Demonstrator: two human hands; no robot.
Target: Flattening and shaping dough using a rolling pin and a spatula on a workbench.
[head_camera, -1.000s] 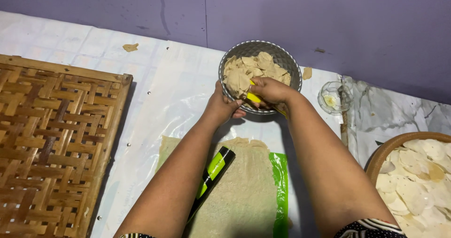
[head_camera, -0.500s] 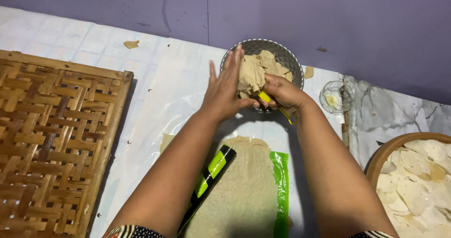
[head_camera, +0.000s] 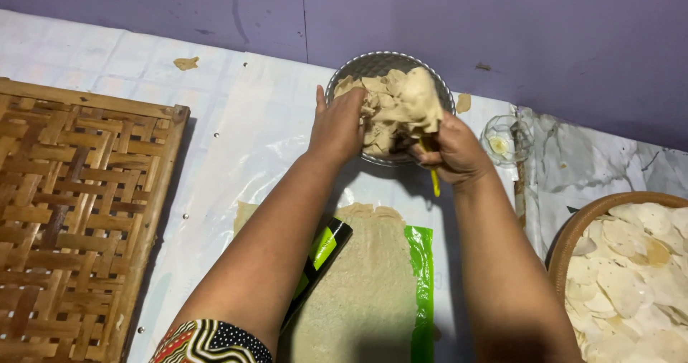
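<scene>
Step in hand, by the look of it: gathering dough scraps out of the metal bowl (head_camera: 390, 65) at 12 o'clock, far edge of the surface (head_camera: 215, 119).

Left hand (head_camera: 337, 126) open, fingers straight, pressed flat against the left side of the dough scraps (head_camera: 398, 108). Right hand (head_camera: 450, 151) closed around a thin yellow tool (head_camera: 433, 180), tip sticking down out of the fist; also bearing on the right side of the pile. Pile squeezed between both hands, heaped above the bowl rim, apparently partly lifted. Cannot tell whether the bottom pieces are clear of the bowl.

Rolled dough sheet (head_camera: 365, 284) at 6 o'clock, between the forearms, on green plastic (head_camera: 419, 277). Dark rolling pin with green label (head_camera: 319, 259) lying at its left edge, partly under the left forearm.

Woven bamboo tray (head_camera: 64, 220) at 9 o'clock. Round basket (head_camera: 573, 227) of pale cut discs (head_camera: 631, 284) at 4 o'clock. Small glass dish (head_camera: 502, 141) just right of the bowl. Stray dough bit (head_camera: 186, 63) at 11 o'clock.

Next move, as judged: keep even side pressure so the loose pieces hold together, lift clear of the rim, keep the tool tip off the sheet below.
</scene>
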